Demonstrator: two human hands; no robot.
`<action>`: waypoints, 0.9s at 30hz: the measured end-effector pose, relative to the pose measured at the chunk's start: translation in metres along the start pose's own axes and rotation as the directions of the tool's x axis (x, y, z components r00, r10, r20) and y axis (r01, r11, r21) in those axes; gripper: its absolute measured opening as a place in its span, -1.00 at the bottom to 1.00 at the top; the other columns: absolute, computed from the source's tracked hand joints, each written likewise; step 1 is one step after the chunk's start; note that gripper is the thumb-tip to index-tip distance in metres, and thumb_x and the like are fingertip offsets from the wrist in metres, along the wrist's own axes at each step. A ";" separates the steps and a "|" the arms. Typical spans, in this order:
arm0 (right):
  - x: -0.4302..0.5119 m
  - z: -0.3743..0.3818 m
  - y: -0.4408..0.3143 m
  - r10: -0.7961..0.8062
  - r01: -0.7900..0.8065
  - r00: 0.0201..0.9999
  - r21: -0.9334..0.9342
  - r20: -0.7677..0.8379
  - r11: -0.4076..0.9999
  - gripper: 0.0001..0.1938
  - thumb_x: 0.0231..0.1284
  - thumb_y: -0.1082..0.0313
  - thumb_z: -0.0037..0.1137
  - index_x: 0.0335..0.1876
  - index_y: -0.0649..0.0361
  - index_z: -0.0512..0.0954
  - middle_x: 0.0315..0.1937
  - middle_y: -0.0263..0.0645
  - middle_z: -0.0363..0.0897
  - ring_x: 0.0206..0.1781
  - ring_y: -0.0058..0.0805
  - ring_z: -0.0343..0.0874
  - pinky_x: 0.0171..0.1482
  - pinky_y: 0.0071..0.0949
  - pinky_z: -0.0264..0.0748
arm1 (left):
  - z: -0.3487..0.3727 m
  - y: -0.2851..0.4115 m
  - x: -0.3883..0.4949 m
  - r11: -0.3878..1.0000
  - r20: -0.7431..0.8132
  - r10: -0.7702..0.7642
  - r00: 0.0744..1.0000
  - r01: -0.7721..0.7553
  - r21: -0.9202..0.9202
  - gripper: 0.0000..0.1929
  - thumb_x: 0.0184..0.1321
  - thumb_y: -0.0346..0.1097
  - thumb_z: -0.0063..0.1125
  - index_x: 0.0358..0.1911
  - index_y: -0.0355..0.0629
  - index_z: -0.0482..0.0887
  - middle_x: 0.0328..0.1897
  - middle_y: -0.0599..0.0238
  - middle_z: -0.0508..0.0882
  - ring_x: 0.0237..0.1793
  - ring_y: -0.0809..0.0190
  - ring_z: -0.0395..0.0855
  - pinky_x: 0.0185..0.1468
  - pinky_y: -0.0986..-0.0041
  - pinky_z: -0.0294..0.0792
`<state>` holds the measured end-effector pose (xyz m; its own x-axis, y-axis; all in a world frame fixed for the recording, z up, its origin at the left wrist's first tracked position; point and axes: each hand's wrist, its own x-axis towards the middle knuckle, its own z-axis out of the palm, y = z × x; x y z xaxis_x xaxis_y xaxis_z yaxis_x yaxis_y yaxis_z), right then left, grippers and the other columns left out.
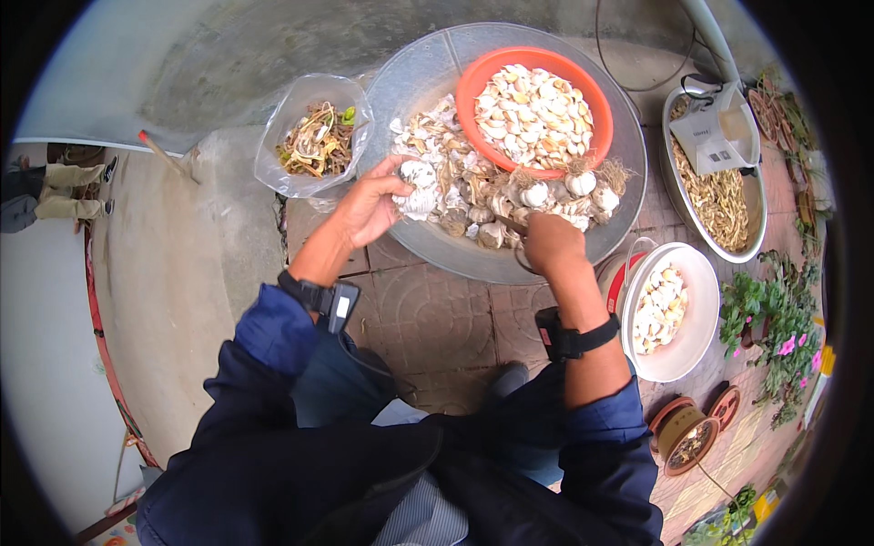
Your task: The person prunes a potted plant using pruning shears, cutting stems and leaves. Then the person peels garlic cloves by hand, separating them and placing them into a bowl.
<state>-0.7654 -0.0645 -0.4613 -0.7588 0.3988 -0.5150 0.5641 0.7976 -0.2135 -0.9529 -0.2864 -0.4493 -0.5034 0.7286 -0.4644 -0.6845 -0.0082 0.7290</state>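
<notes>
Two whitish garlic bulbs, or one split bulb [418, 191], rest in my left hand [371, 205] between thumb and fingers, above the left part of a wide round metal tray [416, 75]. My right hand [556, 244] is closed around scissors [511, 224]; a dark blade points left and a handle loop shows below the fist. Under both hands lie papery garlic skins [437, 130] and several whole garlic bulbs [534, 194], some with dry roots. An orange plastic basin [468, 116] full of loose garlic cloves [536, 112] sits on the tray's far side.
Left of the tray stands a clear plastic bag [270, 164] of plant scraps. To the right are a white bucket [700, 341] with cloves and an oval metal basin [751, 239] of dry pods. Flowerpots [683, 437] line the right. Another person [61, 191] appears far left.
</notes>
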 end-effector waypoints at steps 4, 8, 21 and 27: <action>0.011 0.019 0.029 0.069 -0.070 0.998 -0.079 -0.005 0.994 -0.75 0.29 0.41 0.03 -0.08 0.21 0.74 -0.05 0.05 0.76 0.07 -0.05 0.75 0.12 -0.14 0.65 | 0.002 -0.001 -0.017 0.948 -0.097 0.011 0.995 -0.041 -0.316 -0.76 0.43 -0.14 0.10 -0.02 -0.12 0.59 -0.02 0.07 0.74 0.14 -0.09 0.74 0.00 0.21 0.69; 0.018 0.030 0.034 0.073 -0.066 0.997 -0.198 0.031 0.978 -0.73 0.32 0.42 0.01 -0.04 0.19 0.73 -0.04 0.06 0.75 0.10 -0.03 0.74 0.15 -0.16 0.64 | -0.003 0.004 -0.019 0.955 -0.046 0.100 0.994 -0.109 -0.276 -0.76 0.40 -0.17 0.10 -0.01 -0.12 0.58 -0.03 0.07 0.75 0.07 0.00 0.77 -0.02 0.24 0.68; 0.015 0.002 -0.121 -0.220 0.062 0.975 0.993 -0.039 0.099 -0.09 0.40 0.03 0.25 0.57 0.52 0.02 0.17 0.01 0.56 0.05 -0.29 0.68 -0.08 -0.37 0.70 | 0.019 -0.009 0.000 0.943 -0.001 0.257 0.966 -0.251 -0.218 -0.54 0.44 -0.35 0.08 0.38 -0.25 0.43 0.06 0.30 0.59 0.03 0.30 0.57 0.18 0.32 0.44; 0.022 -0.010 -0.096 -0.333 0.285 0.921 0.934 -0.205 0.215 -0.15 0.31 0.30 0.35 0.61 0.34 0.10 0.26 -0.07 0.52 0.08 -0.53 0.63 -0.15 -0.57 0.66 | 0.017 -0.009 0.001 0.986 0.068 0.166 0.984 -0.167 0.000 -0.42 0.40 -0.42 0.08 0.49 -0.22 0.33 0.22 0.30 0.50 0.14 0.34 0.49 0.24 0.37 0.41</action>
<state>-0.8400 -0.1280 -0.4438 -0.9529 0.1942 -0.2331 0.2089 -0.1373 -0.9683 -0.9384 -0.2739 -0.4482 -0.5729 0.7622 -0.3013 -0.5908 -0.1293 0.7964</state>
